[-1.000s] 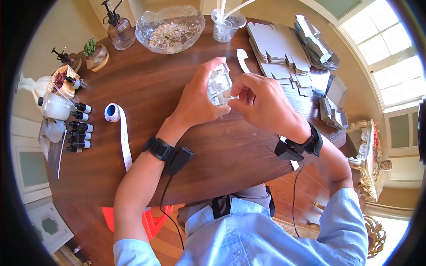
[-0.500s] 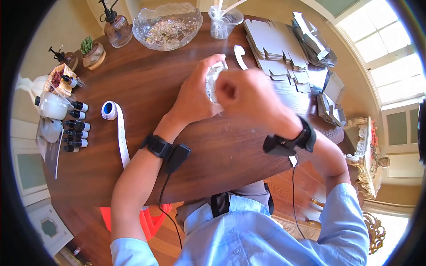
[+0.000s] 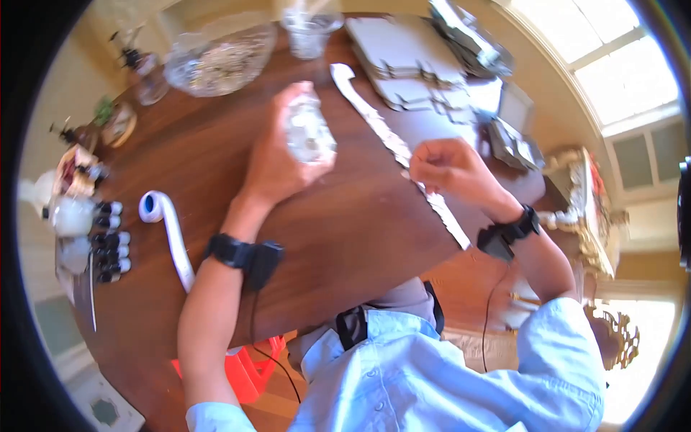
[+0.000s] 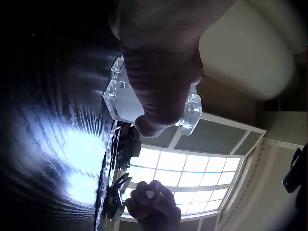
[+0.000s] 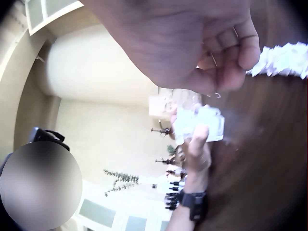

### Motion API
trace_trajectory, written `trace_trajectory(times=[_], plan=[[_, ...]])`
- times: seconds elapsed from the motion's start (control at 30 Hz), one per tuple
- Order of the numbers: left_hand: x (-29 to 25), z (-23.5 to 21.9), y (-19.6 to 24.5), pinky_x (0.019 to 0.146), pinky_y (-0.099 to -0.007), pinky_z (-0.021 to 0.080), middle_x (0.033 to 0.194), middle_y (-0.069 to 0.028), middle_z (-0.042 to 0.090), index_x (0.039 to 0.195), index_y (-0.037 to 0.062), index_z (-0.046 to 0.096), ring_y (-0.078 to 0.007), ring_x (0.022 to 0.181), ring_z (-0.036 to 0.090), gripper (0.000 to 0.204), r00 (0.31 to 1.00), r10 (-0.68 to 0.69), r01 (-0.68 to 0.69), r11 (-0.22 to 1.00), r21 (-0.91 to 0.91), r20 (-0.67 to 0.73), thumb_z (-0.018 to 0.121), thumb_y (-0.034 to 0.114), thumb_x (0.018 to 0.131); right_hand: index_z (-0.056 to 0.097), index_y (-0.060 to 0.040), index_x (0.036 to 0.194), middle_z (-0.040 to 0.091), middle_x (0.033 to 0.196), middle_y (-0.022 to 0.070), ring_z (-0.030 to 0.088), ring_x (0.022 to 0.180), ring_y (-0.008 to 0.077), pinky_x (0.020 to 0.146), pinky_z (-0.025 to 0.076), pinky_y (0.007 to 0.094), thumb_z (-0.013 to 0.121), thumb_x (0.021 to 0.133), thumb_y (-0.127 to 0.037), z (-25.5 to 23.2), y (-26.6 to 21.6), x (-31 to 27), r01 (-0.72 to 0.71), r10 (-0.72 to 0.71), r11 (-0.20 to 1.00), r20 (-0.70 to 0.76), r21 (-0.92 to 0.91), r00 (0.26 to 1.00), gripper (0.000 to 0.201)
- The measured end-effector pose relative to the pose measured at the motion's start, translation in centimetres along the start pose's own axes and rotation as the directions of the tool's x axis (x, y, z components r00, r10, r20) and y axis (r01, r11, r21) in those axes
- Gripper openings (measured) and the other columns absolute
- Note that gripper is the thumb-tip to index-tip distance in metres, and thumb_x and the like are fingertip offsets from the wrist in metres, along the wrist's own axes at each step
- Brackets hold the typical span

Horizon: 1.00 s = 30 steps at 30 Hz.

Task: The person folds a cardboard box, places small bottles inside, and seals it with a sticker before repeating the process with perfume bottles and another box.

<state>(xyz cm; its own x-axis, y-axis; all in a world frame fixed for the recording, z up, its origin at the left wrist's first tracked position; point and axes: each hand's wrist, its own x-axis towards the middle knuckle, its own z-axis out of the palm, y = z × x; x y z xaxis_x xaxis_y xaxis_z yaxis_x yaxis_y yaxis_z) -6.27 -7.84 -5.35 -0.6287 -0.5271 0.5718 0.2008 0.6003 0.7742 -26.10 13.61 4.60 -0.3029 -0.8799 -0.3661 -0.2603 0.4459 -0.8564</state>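
My left hand grips a clear, faceted glass piece above the table, thumb on one side and fingers round the other. In the left wrist view its cut edges show past the fingers. My right hand is apart from the glass, over a long white strip covered with ragged white bits. Its thumb and forefinger are pinched together, and a small clear scrap shows at the fingertips in the right wrist view. The ragged bits lie beyond those fingers.
A white tape roll trails its end leftward of my left forearm. Small dark bottles line the left edge. At the back are a glass bowl, a clear cup and flat grey boxes. A folded grey box sits at the right.
My right hand has come away from the glass piece and moved right, over the strip. My left hand still holds the glass. The head view has shifted, with objects now farther left.
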Motion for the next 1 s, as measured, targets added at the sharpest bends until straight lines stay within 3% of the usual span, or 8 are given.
trace_trajectory(times=[0.13, 0.37, 0.53, 0.67, 0.73, 0.77, 0.83, 1.0], plan=[[-0.1, 0.3, 0.2, 0.105, -0.038, 0.05, 0.133, -0.0136, 0.058, 0.15, 0.009, 0.042, -0.0275, 0.121, 0.061, 0.091, 0.993, -0.107, 0.109, 0.993, -0.051, 0.047, 0.083, 0.003, 0.069, 0.073, -0.0031, 0.092, 0.067, 0.08, -0.0035, 0.056, 0.068, 0.0036, 0.061, 0.046, 0.0219, 0.072, 0.095, -0.015, -2.8, 5.4, -0.1, -0.028, 0.022, 0.997, -0.082, -0.074, 0.996, 0.012], [-0.2, 0.2, 0.2, 0.105, -0.037, 0.05, 0.135, -0.0119, 0.055, 0.151, 0.0078, 0.042, -0.0249, 0.121, 0.059, 0.09, 0.992, -0.118, 0.12, 0.992, -0.039, 0.046, 0.082, 0.001, 0.07, 0.076, 0.0014, 0.089, 0.072, 0.075, 0.008, 0.066, 0.067, 0.0161, 0.065, 0.052, 0.0324, 0.076, 0.086, -0.018, -2.1, 6.5, 0.0, 0.035, -0.084, 0.967, -0.188, -0.251, 0.979, 0.02], [-0.2, 0.2, 0.4, 0.103, -0.0366, 0.051, 0.135, -0.0115, 0.054, 0.151, 0.0075, 0.042, -0.0234, 0.119, 0.059, 0.09, 0.992, -0.117, 0.12, 0.992, -0.051, 0.049, 0.082, 0.001, 0.071, 0.077, -0.0021, 0.084, 0.073, 0.074, 0.0165, 0.071, 0.071, 0.0303, 0.068, 0.055, 0.0388, 0.077, 0.08, -0.026, -2.0, 5.6, 0.3, -0.082, -0.033, 0.833, -0.196, -0.546, 0.98, 0.024], [-0.2, 0.2, 0.3, 0.101, -0.0358, 0.051, 0.134, -0.0109, 0.054, 0.151, 0.007, 0.042, -0.0222, 0.117, 0.059, 0.09, 0.993, -0.107, 0.109, 0.993, -0.051, 0.043, 0.082, 0.001, 0.071, 0.077, -0.0022, 0.083, 0.072, 0.074, 0.0159, 0.072, 0.071, 0.0301, 0.068, 0.056, 0.0394, 0.078, 0.079, -0.027, -2.5, 5.1, 1.3, -0.137, 0.057, 0.829, -0.161, -0.542, 0.985, 0.026], [-0.3, 0.2, 0.5, 0.104, -0.0354, 0.05, 0.133, -0.0098, 0.054, 0.153, 0.007, 0.04, -0.0205, 0.118, 0.058, 0.09, 0.988, -0.143, 0.146, 0.987, -0.06, 0.059, 0.08, 0.0, 0.073, 0.072, 0.0025, 0.08, 0.067, 0.065, 0.0116, 0.065, 0.059, 0.0184, 0.058, 0.05, 0.0327, 0.078, 0.082, -0.019, -2.7, 5.0, 1.7, -0.065, -0.019, 0.748, -0.119, -0.661, 0.993, 0.023], [-0.2, 0.1, 0.7, 0.106, -0.0349, 0.049, 0.131, -0.0086, 0.053, 0.154, 0.007, 0.037, -0.0189, 0.119, 0.057, 0.09, 0.982, -0.176, 0.181, 0.981, -0.068, 0.075, 0.077, -0.001, 0.075, 0.072, 0.0025, 0.08, 0.067, 0.065, 0.0116, 0.065, 0.059, 0.0184, 0.058, 0.05, 0.0327, 0.078, 0.082, -0.019, -2.6, 4.5, 1.8, -0.068, -0.02, 0.749, -0.125, -0.66, 0.992, 0.023], [-0.1, 0.1, 0.5, 0.106, -0.0353, 0.049, 0.131, -0.0087, 0.053, 0.154, 0.0069, 0.037, -0.0192, 0.119, 0.057, 0.089, 0.989, -0.131, 0.134, 0.99, -0.034, 0.068, 0.077, -0.002, 0.075, 0.074, 0.0019, 0.081, 0.069, 0.067, 0.0105, 0.067, 0.056, 0.0162, 0.056, 0.052, 0.0308, 0.076, 0.083, -0.016, -2.7, 3.1, 2.0, -0.191, 0.178, 0.76, -0.083, -0.622, 0.981, 0.018], [-0.2, 0.1, 0.5, 0.107, -0.0361, 0.049, 0.132, -0.0095, 0.053, 0.154, 0.0069, 0.038, -0.0201, 0.12, 0.057, 0.089, 0.994, -0.091, 0.092, 0.996, -0.013, 0.062, 0.077, -0.002, 0.074, 0.074, 0.0028, 0.081, 0.073, 0.073, 0.0088, 0.068, 0.056, 0.0135, 0.057, 0.054, 0.0279, 0.07, 0.085, -0.01, -3.4, 3.4, 1.5, -0.157, 0.179, 0.866, 0.0, -0.474, 0.984, 0.014]])
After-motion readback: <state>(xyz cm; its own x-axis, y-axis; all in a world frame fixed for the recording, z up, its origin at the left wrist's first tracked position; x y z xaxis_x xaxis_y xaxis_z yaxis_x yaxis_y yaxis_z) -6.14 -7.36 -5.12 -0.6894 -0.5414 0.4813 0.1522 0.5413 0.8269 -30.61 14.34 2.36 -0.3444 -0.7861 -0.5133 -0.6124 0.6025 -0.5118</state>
